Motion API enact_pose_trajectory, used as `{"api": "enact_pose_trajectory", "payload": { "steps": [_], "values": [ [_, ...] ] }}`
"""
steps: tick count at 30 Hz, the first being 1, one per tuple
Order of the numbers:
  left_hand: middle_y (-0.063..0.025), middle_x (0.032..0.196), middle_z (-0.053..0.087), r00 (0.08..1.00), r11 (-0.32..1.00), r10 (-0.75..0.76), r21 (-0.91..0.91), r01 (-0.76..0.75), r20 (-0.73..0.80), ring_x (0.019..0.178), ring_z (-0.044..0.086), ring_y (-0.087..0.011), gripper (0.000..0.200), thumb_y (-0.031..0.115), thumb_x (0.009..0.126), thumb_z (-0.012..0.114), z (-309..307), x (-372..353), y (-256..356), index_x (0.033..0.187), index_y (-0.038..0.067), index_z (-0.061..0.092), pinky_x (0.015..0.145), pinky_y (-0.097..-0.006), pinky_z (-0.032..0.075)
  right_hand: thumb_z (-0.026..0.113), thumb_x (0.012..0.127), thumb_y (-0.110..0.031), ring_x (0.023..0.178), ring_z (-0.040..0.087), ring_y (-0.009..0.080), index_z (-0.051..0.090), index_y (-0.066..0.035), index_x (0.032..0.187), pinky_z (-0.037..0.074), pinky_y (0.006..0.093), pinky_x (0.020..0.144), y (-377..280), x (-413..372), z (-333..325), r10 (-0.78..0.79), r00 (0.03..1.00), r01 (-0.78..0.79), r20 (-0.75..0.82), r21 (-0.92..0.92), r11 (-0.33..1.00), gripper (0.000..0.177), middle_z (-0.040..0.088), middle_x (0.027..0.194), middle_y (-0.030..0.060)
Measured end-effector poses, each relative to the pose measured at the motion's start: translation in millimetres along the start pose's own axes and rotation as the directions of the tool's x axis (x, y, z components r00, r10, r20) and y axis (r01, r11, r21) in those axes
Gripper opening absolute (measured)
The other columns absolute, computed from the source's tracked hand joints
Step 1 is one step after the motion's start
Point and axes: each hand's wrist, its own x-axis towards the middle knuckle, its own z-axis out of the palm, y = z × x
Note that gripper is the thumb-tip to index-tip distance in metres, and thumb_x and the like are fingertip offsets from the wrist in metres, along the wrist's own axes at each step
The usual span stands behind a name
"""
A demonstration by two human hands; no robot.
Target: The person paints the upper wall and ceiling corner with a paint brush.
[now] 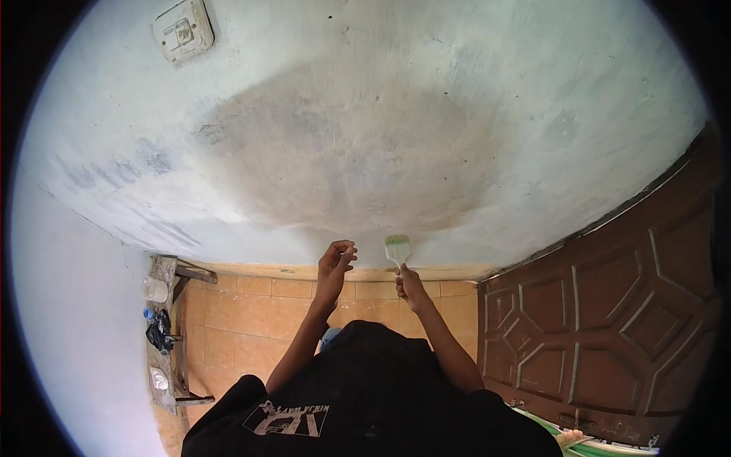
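Observation:
My right hand point(411, 285) is closed round the handle of a flat paintbrush point(397, 250). The brush points up toward the wall, with greenish-yellow bristles at its top and a pale handle. A short way to the left, my left hand point(336, 260) is raised in front of the wall's lower part, its fingers curled and the thumb close to the fingertips. Whether something small sits in that pinch cannot be made out. Ahead of both hands, the pale wall point(426, 99) carries a large brownish patch point(358, 160) with grey smudges.
A wooden bench point(164, 335) along the left wall bears a white tub point(155, 289), a black plastic bag point(159, 332) and a small blue item point(148, 313). A brown panelled door point(601, 305) stands at right. Orange tiles point(244, 312) cover the floor; a switch plate point(183, 32) is upper left.

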Motion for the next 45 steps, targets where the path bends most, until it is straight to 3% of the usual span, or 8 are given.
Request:
{"api": "enact_pose_trajectory", "payload": {
  "steps": [10, 17, 21, 26, 33, 36, 39, 45],
  "values": [
    [-0.0027, 0.103, 0.060, 1.000, 1.000, 0.001, 0.003, -0.001, 0.008, 0.094, 0.056, -0.0129, 0.027, 0.030, 0.093, 0.059, 14.7, 2.4, -4.7, 0.110, 0.009, 0.058, 0.080, -0.0284, 0.044, 0.038, 0.102, -0.041, 0.045, 0.026, 0.0023, 0.045, -0.011, 0.081, 0.022, 0.0202, 0.039, -161.6, -115.6, 71.1, -0.465, 0.824, 0.498, 0.325, -0.024, 0.867, 0.036, 0.032, 0.058, -0.0075],
    [-0.0016, 0.103, 0.060, 0.999, 1.000, 0.002, -0.005, -0.002, 0.033, 0.092, 0.056, -0.0115, 0.026, 0.030, 0.094, 0.059, 22.1, 0.5, -9.0, 0.109, 0.010, 0.059, 0.079, -0.0269, 0.043, 0.038, 0.102, -0.042, 0.046, 0.030, 0.0052, 0.042, -0.010, 0.076, 0.028, 0.0231, 0.044, -122.7, -19.5, 54.6, -0.699, 0.685, 0.728, 0.205, -0.203, 0.655, 0.041, 0.032, 0.056, -0.0058],
    [-0.0022, 0.103, 0.060, 1.000, 1.000, -0.002, -0.004, 0.002, 0.008, 0.093, 0.056, -0.0123, 0.025, 0.029, 0.094, 0.058, 17.2, -3.8, -7.8, 0.110, 0.010, 0.058, 0.080, -0.0280, 0.044, 0.037, 0.102, -0.042, 0.045, 0.030, 0.0041, 0.044, -0.014, 0.077, 0.026, 0.0216, 0.041, -23.0, 21.1, 13.0, -0.477, 0.865, 0.503, 0.158, -0.252, 0.827, 0.039, 0.035, 0.058, -0.0073],
    [-0.0038, 0.102, 0.059, 1.000, 1.000, -0.004, 0.014, 0.004, -0.013, 0.095, 0.055, -0.0141, 0.025, 0.028, 0.094, 0.056, 12.2, -6.2, -8.8, 0.111, 0.009, 0.057, 0.081, -0.0304, 0.044, 0.039, 0.102, -0.040, 0.048, 0.031, 0.0043, 0.048, -0.015, 0.085, 0.027, 0.0207, 0.042, 0.5, 9.3, -9.6, 0.002, 1.000, -0.002, -0.002, 0.111, 0.994, 0.032, 0.036, 0.062, -0.0079],
    [-0.0014, 0.103, 0.060, 1.000, 1.000, -0.007, 0.001, 0.007, 0.012, 0.093, 0.055, -0.0112, 0.026, 0.031, 0.094, 0.059, 18.1, -1.7, -12.8, 0.110, 0.011, 0.059, 0.079, -0.0270, 0.043, 0.040, 0.101, -0.041, 0.047, 0.029, 0.0037, 0.047, -0.014, 0.087, 0.024, 0.0195, 0.043, -137.3, -95.5, 28.3, -0.237, 0.932, 0.191, 0.275, 0.183, 0.964, 0.031, 0.034, 0.061, -0.0076],
    [-0.0015, 0.104, 0.061, 1.000, 1.000, -0.008, 0.002, 0.008, 0.019, 0.093, 0.056, -0.0113, 0.026, 0.031, 0.094, 0.059, 24.4, 1.0, -13.8, 0.110, 0.011, 0.059, 0.079, -0.0271, 0.043, 0.041, 0.101, -0.040, 0.047, 0.023, 0.0022, 0.045, -0.013, 0.087, 0.019, 0.0199, 0.041, -165.0, -117.9, 41.9, -0.560, 0.788, 0.543, 0.254, 0.142, 0.828, 0.031, 0.028, 0.061, -0.0079],
    [-0.0019, 0.103, 0.060, 0.999, 1.000, -0.004, 0.009, 0.003, 0.038, 0.093, 0.056, -0.0121, 0.025, 0.030, 0.094, 0.058, 31.7, 1.9, -10.5, 0.110, 0.010, 0.058, 0.080, -0.0283, 0.044, 0.041, 0.101, -0.041, 0.047, 0.023, 0.0020, 0.045, -0.013, 0.086, 0.019, 0.0198, 0.041, -183.2, -105.7, 41.3, -0.613, 0.756, 0.599, 0.232, 0.133, 0.789, 0.032, 0.026, 0.060, -0.0076],
    [-0.0026, 0.101, 0.059, 1.000, 1.000, 0.002, -0.004, -0.002, 0.012, 0.095, 0.056, -0.0133, 0.025, 0.030, 0.094, 0.058, 28.0, 1.6, -9.8, 0.109, 0.010, 0.057, 0.081, -0.0303, 0.044, 0.039, 0.099, -0.049, 0.043, 0.034, 0.0052, 0.046, -0.014, 0.077, 0.028, 0.0214, 0.040, -61.9, 15.0, -16.4, -0.466, 0.859, 0.494, 0.210, -0.107, 0.863, 0.042, 0.036, 0.055, -0.0049]
  ]
}}
